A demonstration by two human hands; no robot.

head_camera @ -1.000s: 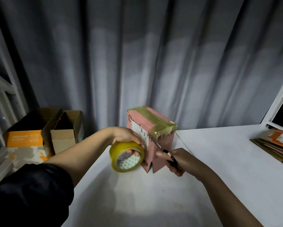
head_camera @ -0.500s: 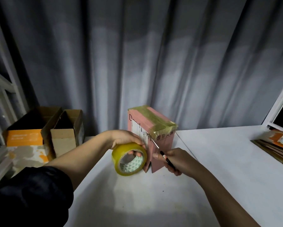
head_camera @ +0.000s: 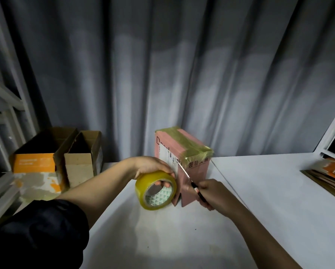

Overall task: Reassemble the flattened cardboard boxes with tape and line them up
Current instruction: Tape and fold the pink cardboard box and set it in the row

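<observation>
L hand (head_camera: 153, 166) grip curled round 1 yellowish tape roll (head_camera: 156, 190), fingers through the core; core print: green triangle pattern, no legible wording. R hand (head_camera: 216, 195) grip pinched on 1 thin dark-handled cutter (head_camera: 190, 180), blade tip at the pink box (head_camera: 182, 164) front edge, by the tape strip. Pink box upright on white counter (head_camera: 259, 191), top taped; writing "D..." partly readable, 1 white shipping label, small characters illegible. Left: 2 open boxes, orange-banded box (head_camera: 34, 164) and plain brown box (head_camera: 81, 162), touching. Far right: flattened cardboard stack (head_camera: 329, 176); count unclear. Grey curtain (head_camera: 182, 74) behind.
</observation>
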